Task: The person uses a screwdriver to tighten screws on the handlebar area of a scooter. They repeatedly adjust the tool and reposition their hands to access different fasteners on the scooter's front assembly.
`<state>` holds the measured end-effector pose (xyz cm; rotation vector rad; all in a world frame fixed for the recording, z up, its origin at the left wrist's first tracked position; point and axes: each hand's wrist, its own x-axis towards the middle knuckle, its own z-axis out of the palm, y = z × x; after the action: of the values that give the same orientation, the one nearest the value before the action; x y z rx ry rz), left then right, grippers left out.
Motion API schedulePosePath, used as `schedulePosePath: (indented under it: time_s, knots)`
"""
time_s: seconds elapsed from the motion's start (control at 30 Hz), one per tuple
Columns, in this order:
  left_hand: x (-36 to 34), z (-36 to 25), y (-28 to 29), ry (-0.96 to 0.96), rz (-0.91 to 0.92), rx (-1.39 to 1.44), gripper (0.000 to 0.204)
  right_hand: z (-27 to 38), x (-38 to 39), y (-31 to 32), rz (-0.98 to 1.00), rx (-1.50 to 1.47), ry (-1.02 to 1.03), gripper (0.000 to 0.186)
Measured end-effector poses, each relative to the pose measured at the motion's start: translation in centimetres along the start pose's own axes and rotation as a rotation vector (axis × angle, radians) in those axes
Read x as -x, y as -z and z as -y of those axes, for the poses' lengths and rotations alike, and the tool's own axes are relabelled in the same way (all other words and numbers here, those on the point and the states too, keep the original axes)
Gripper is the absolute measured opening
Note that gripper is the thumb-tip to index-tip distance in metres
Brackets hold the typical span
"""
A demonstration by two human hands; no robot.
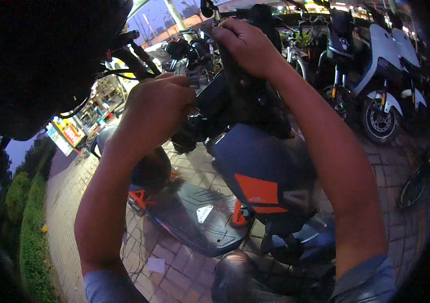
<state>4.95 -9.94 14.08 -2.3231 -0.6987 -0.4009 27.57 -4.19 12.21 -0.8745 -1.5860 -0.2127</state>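
In front of me stands a dark electric scooter (263, 151) with an orange panel on its side and a black ribbed footboard (200, 212). My right hand (240, 43) reaches to the top of an upright black panel (248, 96), the thumb pressed near its upper edge and the fingers curled over it. Lower and to the left, my left hand (159, 103) is closed beside the scooter's dark upper parts. Its fingertips face away, so whatever it grips is hidden. Black cables (119, 74) run just beyond this hand.
Parked white scooters (384, 60) line the right side, with a bicycle wheel (417, 184) lower down. Paving bricks (174, 267) cover the ground, where a pale sheet (156, 265) lies. A hedge (33, 227) runs along the left. A large black shape (38, 60) blocks the upper left.
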Motion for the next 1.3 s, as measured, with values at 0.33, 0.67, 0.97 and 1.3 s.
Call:
schedulePosePath:
  time_s: [0.33,0.67,0.97,1.3]
  knots:
    - [5.5,-5.8,-4.6,0.341,-0.307,0.163,0.009,-0.2,0.1,0.0,0.022,-0.007,-0.036,0.041]
    - [6.4,-7.7,-7.7,0.375,-0.497,0.063,0.013,-0.6,-0.2,-0.9,-0.038,0.054,-0.002,0.042]
    - [6.6,-8.5,-9.7,0.515,-0.578,0.094,0.01,-0.2,-0.2,-0.6,-0.02,0.083,-0.01,0.042]
    - [5.5,-7.6,-5.9,0.521,-0.415,0.08,0.008,-0.5,-0.4,-0.7,-0.012,0.085,0.003,0.042]
